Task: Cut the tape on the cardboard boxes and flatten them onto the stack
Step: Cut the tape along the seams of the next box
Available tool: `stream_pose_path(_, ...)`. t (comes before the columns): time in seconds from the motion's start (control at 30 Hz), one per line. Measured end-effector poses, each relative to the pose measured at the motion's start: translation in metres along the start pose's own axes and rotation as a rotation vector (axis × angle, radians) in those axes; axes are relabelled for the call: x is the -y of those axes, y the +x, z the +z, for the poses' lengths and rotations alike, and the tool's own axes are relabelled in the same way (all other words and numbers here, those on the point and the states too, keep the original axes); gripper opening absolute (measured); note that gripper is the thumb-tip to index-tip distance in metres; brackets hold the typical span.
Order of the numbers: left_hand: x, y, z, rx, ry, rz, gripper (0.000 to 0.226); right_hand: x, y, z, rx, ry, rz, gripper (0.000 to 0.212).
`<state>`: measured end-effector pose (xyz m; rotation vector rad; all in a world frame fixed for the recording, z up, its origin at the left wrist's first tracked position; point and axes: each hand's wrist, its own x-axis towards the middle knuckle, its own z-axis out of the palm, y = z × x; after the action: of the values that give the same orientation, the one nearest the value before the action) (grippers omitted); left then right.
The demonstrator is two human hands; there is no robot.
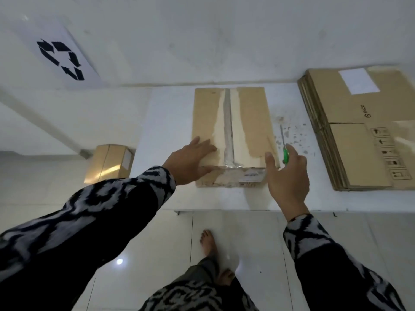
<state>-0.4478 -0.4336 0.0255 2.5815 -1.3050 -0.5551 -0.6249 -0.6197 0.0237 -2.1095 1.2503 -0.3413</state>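
Note:
A closed cardboard box (249, 122) lies on the white table (168, 122), with a strip of clear tape (229, 129) running down the middle of its top and over the near edge. My left hand (190, 160) rests flat on the box's near left corner, fingers straight. My right hand (288, 176) is at the box's near right corner and holds a green-handled cutter (284, 153) whose thin blade points away from me; its thumb touches the box edge. A stack of flattened boxes (359, 135) lies on the table to the right.
Another taped cardboard box (107, 162) stands on the floor to the left of the table. A paper sheet with a recycling symbol (60, 59) hangs on the wall at upper left. My bare feet (210, 243) stand on white floor tiles before the table's front edge.

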Motion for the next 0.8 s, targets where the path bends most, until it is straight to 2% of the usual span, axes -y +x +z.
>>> stream_pose_path(0.03,0.000,0.001,0.000,0.006,0.021,0.016,0.053,0.004,-0.011,-0.003,0.000,0.017,-0.026,0.049)
stream_pose_path(0.1,0.001,0.001,-0.002,0.017,0.047,0.059,0.040,0.009,-0.037,-0.003,0.136,0.011,-0.056,0.029)
stream_pose_path(0.2,0.003,-0.001,0.002,0.017,0.100,0.123,0.034,0.006,-0.070,0.008,0.326,-0.095,-0.112,0.027)
stream_pose_path(0.4,-0.009,-0.005,0.014,-0.061,0.050,0.102,0.033,0.005,-0.085,0.023,0.282,-0.193,-0.178,0.025)
stream_pose_path(0.8,-0.007,-0.004,0.024,-0.156,-0.013,0.108,0.025,0.010,-0.075,0.032,0.227,-0.169,-0.175,0.029)
